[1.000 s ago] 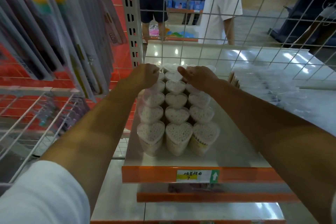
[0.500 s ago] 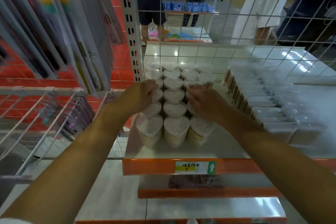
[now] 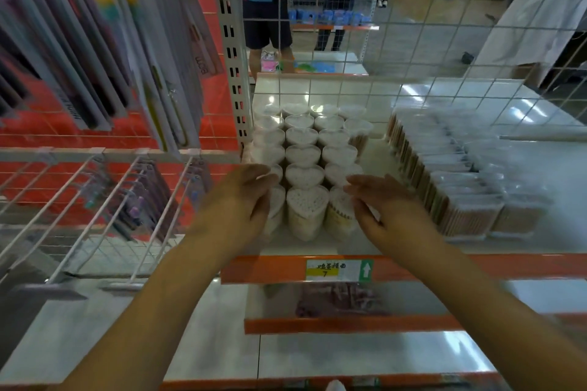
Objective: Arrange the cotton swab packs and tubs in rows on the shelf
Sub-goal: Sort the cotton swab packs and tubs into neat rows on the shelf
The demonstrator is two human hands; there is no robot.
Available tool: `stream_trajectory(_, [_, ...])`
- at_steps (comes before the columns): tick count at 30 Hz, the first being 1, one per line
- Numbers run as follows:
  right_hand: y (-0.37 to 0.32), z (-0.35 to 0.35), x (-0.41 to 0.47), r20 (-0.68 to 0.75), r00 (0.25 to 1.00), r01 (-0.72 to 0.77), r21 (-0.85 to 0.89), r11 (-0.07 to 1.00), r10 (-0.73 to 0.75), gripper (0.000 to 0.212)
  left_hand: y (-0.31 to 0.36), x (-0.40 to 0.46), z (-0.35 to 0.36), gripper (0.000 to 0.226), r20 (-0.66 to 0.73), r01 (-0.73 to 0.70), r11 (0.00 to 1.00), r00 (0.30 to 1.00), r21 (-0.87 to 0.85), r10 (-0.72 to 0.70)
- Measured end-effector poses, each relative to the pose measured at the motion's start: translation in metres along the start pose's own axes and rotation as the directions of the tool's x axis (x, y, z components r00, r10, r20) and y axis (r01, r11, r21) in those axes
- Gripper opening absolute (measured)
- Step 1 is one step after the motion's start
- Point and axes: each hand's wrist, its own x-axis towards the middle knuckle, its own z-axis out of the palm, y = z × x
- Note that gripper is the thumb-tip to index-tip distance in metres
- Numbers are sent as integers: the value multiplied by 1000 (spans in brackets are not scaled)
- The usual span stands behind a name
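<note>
Heart-shaped tubs of cotton swabs [image 3: 306, 209] stand in three rows running front to back on the white shelf [image 3: 317, 247], with one more tub at the back right. My left hand [image 3: 241, 203] lies flat against the left side of the front tubs, fingers straight. My right hand [image 3: 381, 203] is held flat beside the right front tub [image 3: 341, 216], fingers straight; contact is unclear. Flat clear packs of swabs [image 3: 460, 181] stand in rows to the right of the tubs.
A white wire grid [image 3: 413, 41] backs the shelf. Hanging packaged goods [image 3: 104, 51] and wire hooks [image 3: 95, 200] fill the red panel to the left. An orange shelf edge with a price label [image 3: 338, 270] runs along the front. People stand in the aisle behind the grid.
Both hands slid from the back of the tub block to its front, along the outer rows. They went from curled to flat. The camera tilted, showing the swab packs on the right.
</note>
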Motion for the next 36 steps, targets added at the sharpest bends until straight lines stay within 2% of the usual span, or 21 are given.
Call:
stream_trajectory(3, [0, 9, -14, -36, 999, 32, 15, 999, -32, 34, 10, -11, 3, 38, 15, -19, 999, 1000, -28, 19])
stream_trajectory(6, [-5, 12, -13, -146, 989, 17, 46, 999, -10, 25, 14, -16, 4, 36, 2, -33, 999, 999, -38, 33])
stream_trajectory(9, [-14, 14, -9, -208, 977, 73, 123, 990, -46, 30, 18, -16, 2, 35, -48, -49, 998, 998, -46, 47])
stream_trajectory(15, [-28, 26, 4, -30, 992, 127, 29, 991, -127, 49, 6, -23, 11, 39, -29, -16, 999, 999, -41, 15])
stream_trajectory(22, [-31, 37, 13, -160, 960, 214, -101, 972, -228, 29, -3, -27, 21, 35, -94, -49, 998, 995, -34, 46])
stream_trajectory(36, [-31, 36, 14, -116, 969, 209, -74, 975, -217, 30, 1, -12, 14, 34, -106, -91, 995, 991, -41, 86])
